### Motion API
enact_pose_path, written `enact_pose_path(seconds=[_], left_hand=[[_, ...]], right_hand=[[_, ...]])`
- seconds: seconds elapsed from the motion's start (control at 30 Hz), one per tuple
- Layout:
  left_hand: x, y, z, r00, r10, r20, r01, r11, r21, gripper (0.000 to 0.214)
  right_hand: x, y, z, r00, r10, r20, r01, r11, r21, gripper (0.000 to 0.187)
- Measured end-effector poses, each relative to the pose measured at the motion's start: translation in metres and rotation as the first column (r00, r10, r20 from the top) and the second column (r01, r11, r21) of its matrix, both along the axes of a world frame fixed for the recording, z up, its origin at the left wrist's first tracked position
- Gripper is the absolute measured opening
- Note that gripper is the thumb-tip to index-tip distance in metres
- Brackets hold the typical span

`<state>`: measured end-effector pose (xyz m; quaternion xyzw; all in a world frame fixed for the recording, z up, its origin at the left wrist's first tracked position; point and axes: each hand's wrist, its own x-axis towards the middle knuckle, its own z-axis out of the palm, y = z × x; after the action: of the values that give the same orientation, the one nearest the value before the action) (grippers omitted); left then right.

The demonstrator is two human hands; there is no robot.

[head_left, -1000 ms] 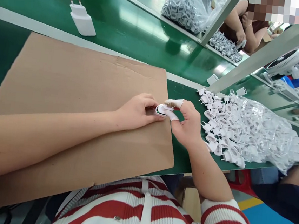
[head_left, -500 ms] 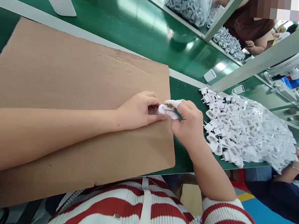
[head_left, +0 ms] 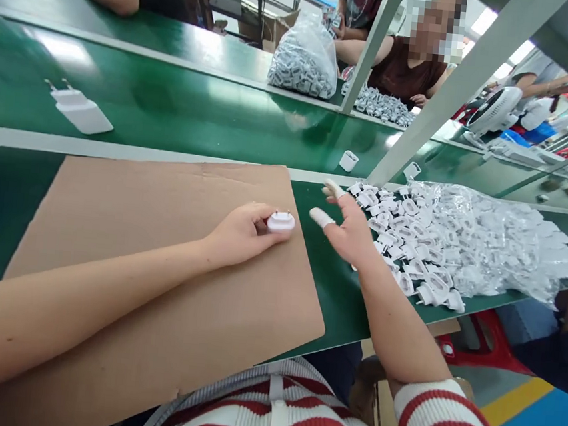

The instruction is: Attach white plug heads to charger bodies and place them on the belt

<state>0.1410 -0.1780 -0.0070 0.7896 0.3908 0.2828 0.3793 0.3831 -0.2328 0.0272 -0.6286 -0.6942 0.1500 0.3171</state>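
Right hand (head_left: 347,229) has let go and swung off to the right, so the 2-handed grip is over and the left hand (head_left: 239,235) has the plug piece (head_left: 281,221) alone.

Far left, 1 white charger (head_left: 80,113) lies flat on the green conveyor belt (head_left: 198,104), well apart from the action. Nearer, the brown cardboard sheet (head_left: 157,281) covers the green tabletop (head_left: 341,299). On the sheet's right part, near the edge, the left hand rests with its fingers curled tight round the plug piece, 2 metal pins pointing up.

Just right of that, the right hand hovers over the tabletop, fingers spread wide and holding nothing, white finger cots (head_left: 320,217) on thumb and forefinger. Its fingertips are just beside the heap of white plug parts (head_left: 401,251), which spills from a clear plastic bag (head_left: 487,239). Behind, 1 small white cap (head_left: 348,160) stands on the belt.
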Motion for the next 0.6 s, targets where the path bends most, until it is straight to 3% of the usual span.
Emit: enact_pose_path(seconds=[0.07,0.17,0.23,0.33,0.47,0.6], left_hand=[[-0.005,0.03,0.006,0.99,0.125,-0.066,-0.126,0.992,-0.007,0.037],[-0.019,0.089,0.015,0.929,0.337,-0.152,-0.333,0.942,0.048,0.037],[-0.032,0.126,0.02,0.875,0.45,-0.18,-0.438,0.893,0.103,0.037],[-0.052,0.165,0.022,0.782,0.582,-0.222,-0.562,0.813,0.149,0.039],[-0.063,0.18,0.014,0.69,0.67,-0.273,-0.652,0.74,0.166,0.056],[-0.039,0.172,0.009,0.558,0.822,-0.115,-0.741,0.556,0.376,0.1]], right_hand=[[0.02,0.01,0.002,0.95,-0.203,0.237,0.223,0.973,-0.06,0.064],[0.039,0.019,0.002,0.815,-0.265,0.515,0.432,0.87,-0.237,0.06],[0.043,0.019,0.002,0.791,-0.236,0.564,0.451,0.847,-0.28,0.052],[0.04,0.016,0.003,0.807,-0.225,0.546,0.409,0.88,-0.242,0.048],[0.032,0.014,0.007,0.839,-0.179,0.514,0.323,0.924,-0.205,0.044],[0.024,0.013,0.008,0.885,-0.14,0.444,0.246,0.95,-0.19,0.035]])
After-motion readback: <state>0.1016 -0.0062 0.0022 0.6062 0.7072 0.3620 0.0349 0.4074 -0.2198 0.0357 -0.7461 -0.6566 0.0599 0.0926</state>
